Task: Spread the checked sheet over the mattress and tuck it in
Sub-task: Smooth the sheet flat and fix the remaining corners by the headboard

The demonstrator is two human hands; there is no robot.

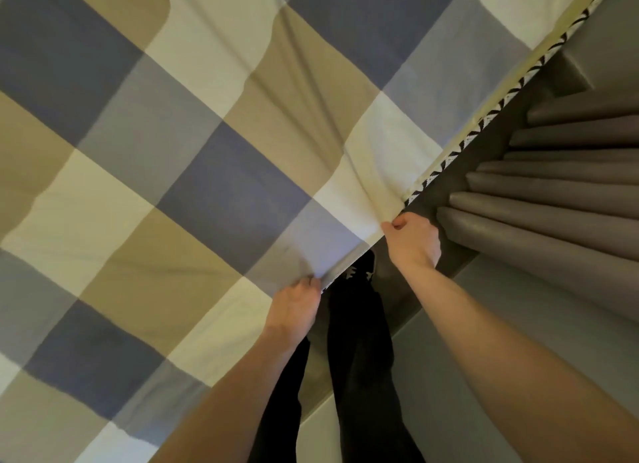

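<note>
The checked sheet (214, 172), in blue, tan, grey and cream squares, lies spread over the mattress and fills most of the head view. A strip of the mattress side with a black-and-white zigzag band (484, 130) shows along the sheet's right edge. My left hand (294, 307) grips the sheet's edge near the bottom centre, with wrinkles fanning out from it. My right hand (413, 241) pinches the same edge a little further along, at a cream square, with folds running up from it. Both hands are at the bed's edge.
A grey padded headboard or bed frame with ribbed panels (553, 199) stands right beside the mattress edge. My legs in dark trousers (359, 359) stand in the narrow gap between bed and a pale grey surface (460, 376).
</note>
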